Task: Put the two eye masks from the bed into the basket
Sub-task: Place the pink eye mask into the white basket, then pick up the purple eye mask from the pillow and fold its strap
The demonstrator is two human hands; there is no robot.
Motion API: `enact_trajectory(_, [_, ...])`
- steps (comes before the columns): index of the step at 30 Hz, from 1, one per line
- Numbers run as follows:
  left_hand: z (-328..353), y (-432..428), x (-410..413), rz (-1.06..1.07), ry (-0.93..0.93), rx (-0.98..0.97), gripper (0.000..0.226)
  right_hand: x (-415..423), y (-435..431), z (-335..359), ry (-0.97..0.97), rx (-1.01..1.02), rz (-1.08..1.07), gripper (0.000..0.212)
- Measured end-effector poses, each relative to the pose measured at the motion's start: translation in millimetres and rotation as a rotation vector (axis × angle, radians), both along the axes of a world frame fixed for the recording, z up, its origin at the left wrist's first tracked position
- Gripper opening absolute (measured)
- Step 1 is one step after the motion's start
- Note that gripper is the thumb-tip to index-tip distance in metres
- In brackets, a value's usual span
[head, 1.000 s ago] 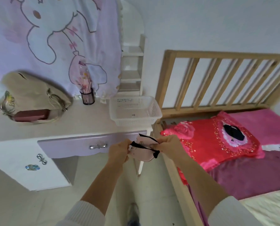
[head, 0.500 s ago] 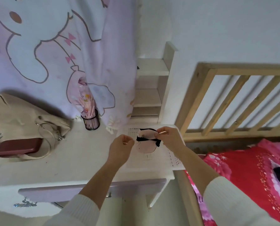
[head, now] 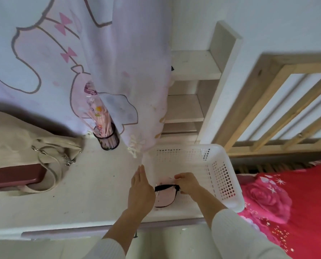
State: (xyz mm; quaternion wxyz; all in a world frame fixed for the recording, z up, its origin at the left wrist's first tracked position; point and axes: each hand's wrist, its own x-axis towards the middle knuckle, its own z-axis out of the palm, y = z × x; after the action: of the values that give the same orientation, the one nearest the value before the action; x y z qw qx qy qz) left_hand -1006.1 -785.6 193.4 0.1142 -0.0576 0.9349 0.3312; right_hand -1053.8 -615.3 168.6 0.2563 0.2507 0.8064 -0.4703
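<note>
A pale pink eye mask (head: pixel 165 196) with a black strap lies low inside the white perforated basket (head: pixel 221 176) on the desk. My right hand (head: pixel 186 183) is down in the basket, fingers pinched on the mask's strap end. My left hand (head: pixel 141 189) is at the basket's left edge, fingers stretched out flat, its palm side next to the mask; whether it still touches the mask is hidden. Only one mask is in sight.
A beige handbag (head: pixel 25 143) with a dark red case lies on the desk's left. A black mesh cup (head: pixel 108 139) of sticks stands by the hanging curtain (head: pixel 103 62). White shelves (head: pixel 189 86) rise behind the basket. The wooden bed frame (head: pixel 268 109) and red pillow (head: pixel 290 202) are right.
Both hands have lowered the mask from above the basket down into it. My left hand's fingers have spread out. The view has come closer to the desk.
</note>
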Motion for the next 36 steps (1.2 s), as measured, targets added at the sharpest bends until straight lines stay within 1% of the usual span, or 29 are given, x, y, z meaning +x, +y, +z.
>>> enact_trajectory(1, [0,0,-2,-0.02,0.023,-0.044,0.072,1,2,1,0.02,0.007,0.008,0.033])
enact_trajectory(3, [4,0,-7,-0.062,0.095,-0.118,0.076,3,9,8,0.066,0.04,0.014,0.035])
enact_trajectory(6, [20,15,-25,-0.19,0.225,-0.162,0.074,7,33,32,0.13,-0.003,-0.038,0.026])
enact_trajectory(8, [32,41,-41,-0.282,0.286,-0.14,0.07,15,58,55,0.209,-0.036,-0.114,0.018])
enact_trajectory(10, [42,80,-52,-0.368,0.321,-0.106,0.067,32,90,78,0.301,0.015,-0.172,0.017])
enact_trajectory(12, [49,128,-54,-0.468,0.34,-0.078,0.063,56,126,99,0.379,0.119,-0.222,0.018])
enact_trajectory(14, [53,182,-46,-0.576,0.361,-0.046,0.057,85,167,108,0.41,0.211,-0.311,0.018])
enact_trajectory(16, [55,236,-29,-0.698,0.364,-0.022,0.053,120,210,111,0.384,0.271,-0.433,0.019])
enact_trajectory(19, [49,315,5,-0.907,0.324,-0.036,0.052,178,273,106,0.311,0.275,-0.617,0.016])
enact_trajectory(21, [42,365,26,-1.028,0.29,-0.042,0.049,212,314,100,0.282,0.298,-0.707,0.019])
enact_trajectory(23, [35,415,44,-1.116,0.254,-0.053,0.05,240,358,88,0.248,0.319,-0.784,0.014])
enact_trajectory(24, [32,439,53,-1.14,0.229,-0.053,0.052,253,379,82,0.234,0.325,-0.82,0.011])
enact_trajectory(26, [25,485,66,-1.167,0.173,-0.056,0.056,274,420,68,0.21,0.327,-0.872,0.013])
enact_trajectory(30, [9,558,86,-1.189,0.07,-0.085,0.057,297,495,50,0.136,0.295,-0.906,0.017])
enact_trajectory(33, [-3,603,85,-1.195,0.045,-0.116,0.057,296,550,34,0.113,0.299,-0.925,0.018])
enact_trajectory(36, [-17,631,72,-1.195,0.025,-0.17,0.055,284,581,16,0.089,0.261,-0.927,0.015])
